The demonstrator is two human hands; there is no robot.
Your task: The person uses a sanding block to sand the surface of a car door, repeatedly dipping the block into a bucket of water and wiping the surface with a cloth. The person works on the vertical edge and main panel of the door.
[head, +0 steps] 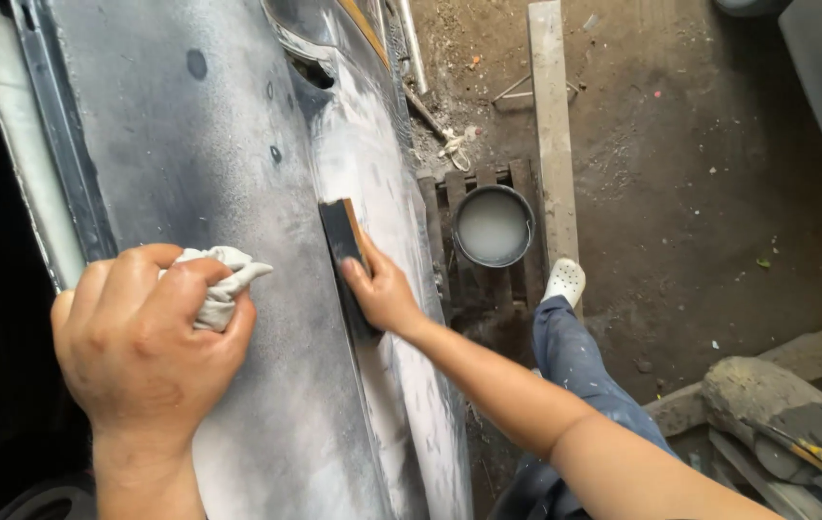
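Note:
A dark car body panel (237, 144), dulled and streaked with pale sanding dust, fills the left half of the view. My left hand (146, 342) rests on it, clenched around a crumpled grey rag (223, 279). My right hand (382, 289) presses a long black sanding block (343, 250) flat against the panel's whitish lower edge (372, 164), fingers wrapped over its side.
A round bucket (494, 226) of milky water stands on a small wooden pallet (449, 193) on the dirt floor. A long plank (553, 144) lies beside it. My blue trouser leg (574, 366) and white shoe (565, 281) are below. Dusty planks and a rock (767, 404) lie at right.

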